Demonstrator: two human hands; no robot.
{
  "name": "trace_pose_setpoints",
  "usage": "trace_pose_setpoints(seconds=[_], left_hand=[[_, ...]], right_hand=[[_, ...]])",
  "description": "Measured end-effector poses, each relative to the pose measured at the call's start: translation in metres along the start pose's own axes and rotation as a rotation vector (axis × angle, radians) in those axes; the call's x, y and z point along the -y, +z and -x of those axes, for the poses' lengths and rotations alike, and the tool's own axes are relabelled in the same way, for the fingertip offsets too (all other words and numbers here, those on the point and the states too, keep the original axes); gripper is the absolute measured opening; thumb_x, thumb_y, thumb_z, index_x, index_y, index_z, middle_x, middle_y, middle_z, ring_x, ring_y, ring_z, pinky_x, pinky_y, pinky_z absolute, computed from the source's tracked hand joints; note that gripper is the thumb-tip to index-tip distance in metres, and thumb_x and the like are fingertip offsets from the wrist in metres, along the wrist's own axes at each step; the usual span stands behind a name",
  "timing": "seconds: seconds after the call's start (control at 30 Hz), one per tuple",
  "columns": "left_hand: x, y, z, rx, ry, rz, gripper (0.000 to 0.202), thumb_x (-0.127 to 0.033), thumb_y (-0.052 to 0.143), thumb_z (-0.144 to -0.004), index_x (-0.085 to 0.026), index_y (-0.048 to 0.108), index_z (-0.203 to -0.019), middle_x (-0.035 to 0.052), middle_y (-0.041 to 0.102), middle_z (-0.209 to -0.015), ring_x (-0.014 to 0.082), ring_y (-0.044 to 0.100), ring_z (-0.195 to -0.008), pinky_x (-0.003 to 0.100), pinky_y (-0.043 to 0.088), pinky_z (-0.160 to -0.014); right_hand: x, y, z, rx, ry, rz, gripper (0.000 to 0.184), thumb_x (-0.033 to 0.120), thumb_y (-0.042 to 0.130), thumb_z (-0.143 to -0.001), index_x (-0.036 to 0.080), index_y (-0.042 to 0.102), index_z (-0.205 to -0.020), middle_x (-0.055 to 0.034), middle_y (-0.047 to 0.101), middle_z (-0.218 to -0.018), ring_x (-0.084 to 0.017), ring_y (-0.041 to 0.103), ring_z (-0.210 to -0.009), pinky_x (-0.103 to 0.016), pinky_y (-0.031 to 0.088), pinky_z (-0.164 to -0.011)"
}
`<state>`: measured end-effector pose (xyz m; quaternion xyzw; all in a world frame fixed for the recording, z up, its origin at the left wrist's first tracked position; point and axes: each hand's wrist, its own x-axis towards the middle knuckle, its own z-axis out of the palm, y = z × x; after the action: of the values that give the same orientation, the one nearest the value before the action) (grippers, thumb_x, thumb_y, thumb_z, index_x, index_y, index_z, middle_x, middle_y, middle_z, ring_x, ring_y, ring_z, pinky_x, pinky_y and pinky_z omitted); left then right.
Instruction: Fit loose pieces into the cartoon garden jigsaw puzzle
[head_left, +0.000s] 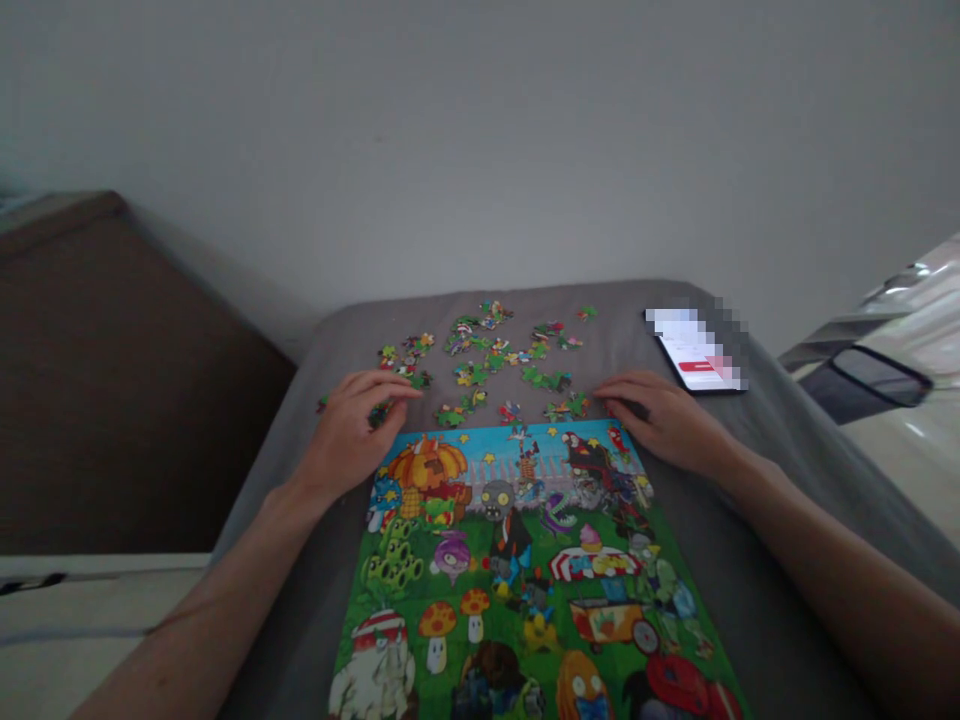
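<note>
A colourful cartoon picture sheet [510, 580] with a blue sky strip and green ground lies in front of me. Beyond its top edge are scattered several loose jigsaw puzzle pieces [495, 355]. My left hand [352, 430] rests by the sheet's upper left corner, fingers curved over pieces at the left of the scatter. Its thumb and fingers are apart, and I see no piece held between them. At the upper right corner, my right hand [664, 415] has its fingers stretched toward the pieces, also with nothing visible in it.
A phone [697, 355] with a lit screen lies on the grey cloth surface [615, 330] at the back right. Behind stands a pale wall [480, 150]. To the left is a dark brown furniture panel [127, 380]; a dark-framed object [881, 375] shows at far right.
</note>
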<state>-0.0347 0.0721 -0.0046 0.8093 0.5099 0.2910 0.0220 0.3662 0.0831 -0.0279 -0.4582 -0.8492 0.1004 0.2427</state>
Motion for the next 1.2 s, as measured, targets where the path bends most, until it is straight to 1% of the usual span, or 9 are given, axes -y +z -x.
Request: trace_pose_setpoints(seconds=[0.27, 0.4, 0.57, 0.67, 0.8, 0.93, 1.07, 1.13, 1.2], left_hand=[[-0.009, 0.004, 0.002, -0.115, -0.001, 0.063, 0.023, -0.018, 0.052, -0.090, -0.021, 0.073, -0.083, 0.0038, 0.073, -0.092, 0.0199, 0.067, -0.093, 0.037, 0.050, -0.091], [-0.004, -0.002, 0.004, -0.193, -0.022, 0.074, 0.023, -0.018, 0.053, -0.089, -0.021, 0.068, -0.072, 0.0024, 0.072, -0.084, 0.0187, 0.067, -0.088, 0.035, 0.050, -0.090], [0.014, -0.008, -0.002, -0.208, -0.207, 0.070, 0.021, -0.025, 0.049, -0.086, -0.021, 0.066, -0.074, 0.0033, 0.071, -0.086, 0.0193, 0.067, -0.088, 0.034, 0.052, -0.088], [0.013, 0.002, -0.035, -0.079, -0.242, 0.059, 0.024, -0.030, 0.048, -0.088, -0.019, 0.069, -0.089, 0.0053, 0.073, -0.094, 0.0193, 0.067, -0.086, 0.031, 0.054, -0.079], [-0.007, 0.041, -0.110, 0.147, -0.185, 0.016, 0.028, -0.031, 0.054, -0.091, -0.018, 0.070, -0.109, 0.0066, 0.074, -0.105, 0.0188, 0.067, -0.092, 0.029, 0.052, -0.084], [-0.025, 0.084, -0.171, 0.280, -0.157, -0.072, 0.026, -0.035, 0.071, -0.083, -0.016, 0.075, -0.100, 0.0117, 0.074, -0.108, 0.0242, 0.066, -0.099, 0.034, 0.048, -0.090], [-0.030, 0.102, -0.194, 0.366, -0.157, -0.124, 0.019, -0.034, 0.070, -0.085, -0.017, 0.076, -0.081, 0.0096, 0.075, -0.086, 0.0226, 0.067, -0.084, 0.033, 0.048, -0.081], [-0.032, 0.099, -0.196, 0.398, -0.143, -0.124, 0.021, -0.034, 0.069, -0.086, -0.016, 0.076, -0.077, 0.0088, 0.075, -0.080, 0.0219, 0.066, -0.079, 0.033, 0.048, -0.079], [-0.035, 0.088, -0.191, 0.397, -0.119, -0.116, 0.021, -0.035, 0.069, -0.086, -0.015, 0.077, -0.083, 0.0101, 0.075, -0.090, 0.0230, 0.066, -0.086, 0.035, 0.048, -0.083]], right_hand=[[-0.004, 0.002, 0.005, 0.076, -0.038, 0.002, 0.033, 0.025, 0.043, -0.099, 0.017, 0.072, -0.112, -0.0130, 0.071, -0.116, -0.027, 0.066, -0.109, -0.046, 0.053, -0.099], [-0.006, 0.004, 0.007, 0.088, -0.047, 0.000, 0.035, 0.026, 0.041, -0.100, 0.018, 0.072, -0.113, -0.0126, 0.070, -0.119, -0.027, 0.066, -0.111, -0.047, 0.052, -0.100], [-0.003, 0.004, 0.001, 0.072, -0.021, -0.035, 0.032, 0.022, 0.043, -0.098, 0.019, 0.073, -0.108, -0.0110, 0.072, -0.111, -0.025, 0.068, -0.105, -0.043, 0.054, -0.096], [-0.004, 0.002, -0.003, 0.077, 0.000, -0.065, 0.030, 0.020, 0.046, -0.095, 0.021, 0.073, -0.105, -0.0088, 0.073, -0.106, -0.025, 0.069, -0.101, -0.042, 0.055, -0.093], [-0.008, 0.001, -0.004, 0.054, -0.004, -0.101, 0.028, 0.017, 0.049, -0.092, 0.022, 0.074, -0.102, -0.0085, 0.074, -0.105, -0.025, 0.070, -0.100, -0.043, 0.055, -0.092], [-0.012, 0.001, -0.003, 0.030, -0.034, -0.140, 0.028, 0.014, 0.050, -0.091, 0.023, 0.074, -0.102, -0.0082, 0.074, -0.105, -0.025, 0.069, -0.100, -0.043, 0.056, -0.092], [-0.013, -0.001, -0.004, 0.040, -0.070, -0.138, 0.029, 0.012, 0.050, -0.092, 0.023, 0.075, -0.102, -0.0087, 0.072, -0.104, -0.024, 0.068, -0.101, -0.042, 0.054, -0.094], [-0.013, -0.002, -0.004, 0.057, -0.090, -0.128, 0.029, 0.012, 0.050, -0.092, 0.022, 0.075, -0.103, -0.0093, 0.071, -0.103, -0.024, 0.066, -0.100, -0.042, 0.054, -0.094], [-0.015, -0.003, -0.004, 0.071, -0.103, -0.123, 0.029, 0.013, 0.050, -0.092, 0.021, 0.075, -0.104, -0.0097, 0.070, -0.104, -0.024, 0.066, -0.101, -0.042, 0.053, -0.094]])
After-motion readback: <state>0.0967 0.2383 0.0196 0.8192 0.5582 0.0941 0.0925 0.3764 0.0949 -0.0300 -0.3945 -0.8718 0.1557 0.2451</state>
